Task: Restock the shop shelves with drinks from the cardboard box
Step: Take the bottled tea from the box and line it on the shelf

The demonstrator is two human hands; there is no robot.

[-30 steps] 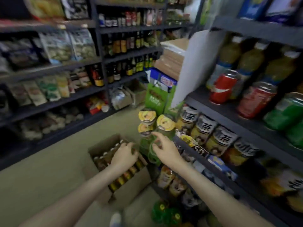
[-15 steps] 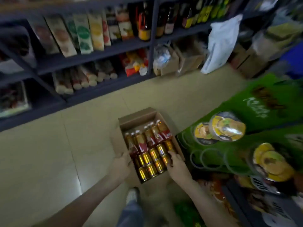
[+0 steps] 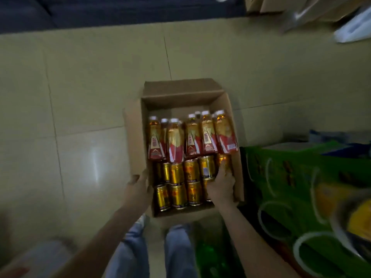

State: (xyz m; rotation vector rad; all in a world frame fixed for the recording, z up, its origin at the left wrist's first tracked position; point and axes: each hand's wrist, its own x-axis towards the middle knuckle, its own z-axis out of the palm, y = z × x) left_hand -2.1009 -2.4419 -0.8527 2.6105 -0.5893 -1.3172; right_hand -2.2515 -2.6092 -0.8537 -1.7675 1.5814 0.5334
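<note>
The floor (image 3: 80,97) is pale glossy tile with thin grout lines and a soft glare patch. At the right edge stands a green rack (image 3: 291,177) printed with white rings, blurred by the camera's motion. The cardboard box (image 3: 180,91) sits on the floor just beside that rack, in front of the person's knees. It is plain brown corrugated board with its flaps folded outward and its far end bare of stock. The bottles (image 3: 192,137) fill its middle in a row. They are slim clear plastic with amber drink inside, red and gold labels and white caps, and they are packed shoulder to shoulder. The cans (image 3: 176,173) fill the near end in two rows, small shiny gold metal cylinders with ribbed tops. The left hand (image 3: 138,189) grips the box's left wall, thumb inside and fingers outside, steadying it. The right hand (image 3: 220,185) reaches into the right-hand column, its fingers curled over one can (image 3: 222,163). The step in hand looks like picking stock out of the box. The next move probably calls for a firm wrap on the slick metal and a straight lift clear of the neighbouring cans. The can must then be carried up and right, toward shelves not in view here.
</note>
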